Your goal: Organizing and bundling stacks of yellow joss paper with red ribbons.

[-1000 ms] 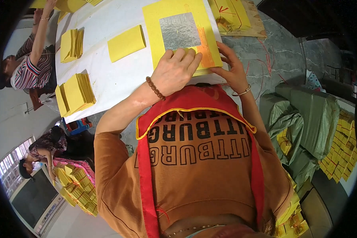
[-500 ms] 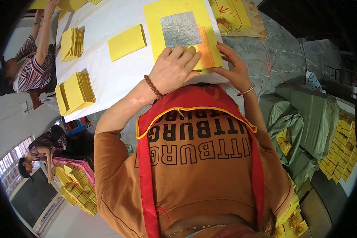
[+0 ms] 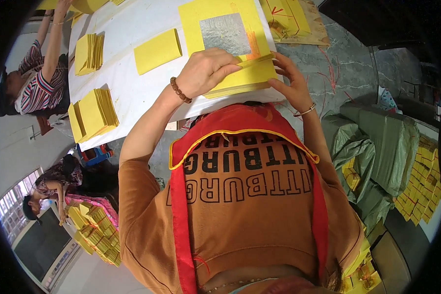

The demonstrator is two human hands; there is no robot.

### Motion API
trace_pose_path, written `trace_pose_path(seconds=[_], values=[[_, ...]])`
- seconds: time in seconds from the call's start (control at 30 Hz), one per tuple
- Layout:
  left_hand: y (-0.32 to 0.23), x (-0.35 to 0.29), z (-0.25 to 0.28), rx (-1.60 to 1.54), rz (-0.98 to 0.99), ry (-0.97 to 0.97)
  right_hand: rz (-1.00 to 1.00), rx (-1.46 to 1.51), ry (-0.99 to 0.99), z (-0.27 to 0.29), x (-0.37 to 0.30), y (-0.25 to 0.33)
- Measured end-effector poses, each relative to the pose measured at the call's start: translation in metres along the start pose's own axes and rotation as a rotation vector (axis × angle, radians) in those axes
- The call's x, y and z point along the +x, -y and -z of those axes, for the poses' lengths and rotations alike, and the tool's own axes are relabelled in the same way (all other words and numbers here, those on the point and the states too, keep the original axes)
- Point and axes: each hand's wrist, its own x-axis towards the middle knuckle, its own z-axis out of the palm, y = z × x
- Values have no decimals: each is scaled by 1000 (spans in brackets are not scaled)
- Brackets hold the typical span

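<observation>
A stack of large yellow paper sheets point(image 3: 190, 22) lies at the near edge of the white table, the top one bearing a silver square point(image 3: 225, 33) and an orange streak. Its near edge is lifted and folded over, away from me. My left hand point(image 3: 203, 72) is closed on the left part of this fold, its thumb along the crease and some fingertips hidden. At the right end of the fold my right hand point(image 3: 294, 81) is curved, thumb and fingers apart, touching the paper's edge.
Left on the white table point(image 3: 125, 98) are a flat yellow packet point(image 3: 158, 51) and folded yellow bundles point(image 3: 89, 54), point(image 3: 95, 115). Tied yellow bundles point(image 3: 289, 19) sit beyond my right hand. Two other people work at the left. Green-wrapped packs point(image 3: 382, 147) stand at the right.
The near edge of the top sheet has come up and folded over, covering part of the orange streak. My left hand moved slightly left and closed on the fold; my right hand stayed near the right edge.
</observation>
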Motion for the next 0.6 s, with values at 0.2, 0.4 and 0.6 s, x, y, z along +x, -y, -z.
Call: trace_pose_path(seconds=[0.2,0.4,0.6], values=[[2,0,0,-134,40,49,-4,-11,2,0,0,-3],[5,-1,-1,-200,101,67,49,-64,-61,-1,3,-2],[8,-2,-4,-197,105,49,209,-145,-116,2,5,-3]])
